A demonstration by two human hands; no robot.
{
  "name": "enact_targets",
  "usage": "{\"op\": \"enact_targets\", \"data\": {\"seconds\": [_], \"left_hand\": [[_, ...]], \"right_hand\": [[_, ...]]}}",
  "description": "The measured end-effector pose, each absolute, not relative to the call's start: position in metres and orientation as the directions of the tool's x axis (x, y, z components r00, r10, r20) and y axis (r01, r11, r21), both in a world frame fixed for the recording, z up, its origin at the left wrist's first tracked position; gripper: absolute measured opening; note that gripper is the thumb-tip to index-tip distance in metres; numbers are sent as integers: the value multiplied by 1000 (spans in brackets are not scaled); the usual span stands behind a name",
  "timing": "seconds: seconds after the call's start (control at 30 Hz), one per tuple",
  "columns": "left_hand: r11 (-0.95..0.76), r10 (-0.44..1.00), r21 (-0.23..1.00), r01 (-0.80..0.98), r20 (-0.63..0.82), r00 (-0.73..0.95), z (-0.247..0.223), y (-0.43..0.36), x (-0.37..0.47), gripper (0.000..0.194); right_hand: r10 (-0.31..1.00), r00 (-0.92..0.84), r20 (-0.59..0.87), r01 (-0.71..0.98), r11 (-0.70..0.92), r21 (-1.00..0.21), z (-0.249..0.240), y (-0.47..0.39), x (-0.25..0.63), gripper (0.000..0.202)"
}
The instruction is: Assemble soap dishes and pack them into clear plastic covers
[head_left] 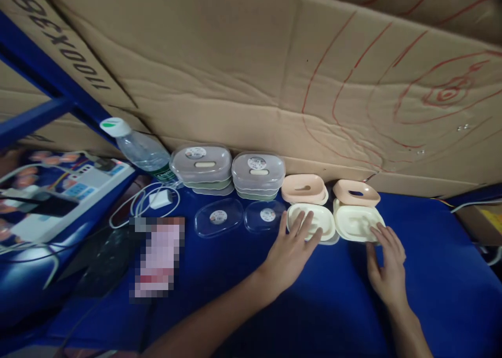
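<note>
Cream trays (355, 223) toward the back edge of the bench (431, 238) are best steadied lightly by rims, grip unclenched in the left hand (292, 253), untellable in the right hand (392, 269).

Left fingers (307, 224) fanned, pointing forward — right fingers (390, 236) gently bent, thumb (372, 257) apart.

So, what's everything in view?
Table: one, blue, beneath the trays
Cardboard: count unclear, brown, behind table
Frame: one, blue, upper left
Round items: several, orange, far left
Power strip: one, white, far left
Bottle: one, clear, back left
Charger: one, white, near bottle
Pixelated item: one, pinkish, front left
Box stacks: two, grey and green, back centre
Loose lids: two, clear, before stacks
Peach dishes: two, peach, right of stacks
Cream trays: two, cream, before peach dishes
Left grip: one, bare, on left cream tray
Right grip: one, bare, on right cream tray
</note>
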State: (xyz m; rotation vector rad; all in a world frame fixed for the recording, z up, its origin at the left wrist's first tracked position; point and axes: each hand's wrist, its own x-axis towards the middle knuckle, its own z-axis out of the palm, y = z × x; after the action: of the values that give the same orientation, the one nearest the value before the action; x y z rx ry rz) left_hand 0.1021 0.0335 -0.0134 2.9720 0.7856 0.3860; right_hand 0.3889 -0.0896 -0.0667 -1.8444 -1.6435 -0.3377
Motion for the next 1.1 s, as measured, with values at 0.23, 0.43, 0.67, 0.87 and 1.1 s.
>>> {"op": "enact_targets", "data": {"seconds": [0.23, 0.43, 0.67, 0.87, 1.1], "left_hand": [[-636, 759, 191, 748, 331, 561, -10, 45, -2, 48], [-467, 866, 124, 876, 266, 424, -36, 51, -72, 54], [-490, 854, 228, 841, 319, 410, -32, 21, -86, 35], [-524, 840, 286, 802, 329, 431, -36, 6, -106, 46], [-567, 800, 206, 797, 367, 474, -44, 11, -111, 45]], "right_hand": [[838, -23, 546, 964, 163, -209, -63, -97, 334, 65], [814, -509, 278, 805, 565, -182, -38, -59, 236, 86], [884, -426, 194, 893, 445, -65, -34, 1, 177, 71], [856, -503, 119, 845, 516, -143, -25, -11, 164, 73], [899, -435, 56, 871, 435, -229, -23, -26, 166, 64]]}}
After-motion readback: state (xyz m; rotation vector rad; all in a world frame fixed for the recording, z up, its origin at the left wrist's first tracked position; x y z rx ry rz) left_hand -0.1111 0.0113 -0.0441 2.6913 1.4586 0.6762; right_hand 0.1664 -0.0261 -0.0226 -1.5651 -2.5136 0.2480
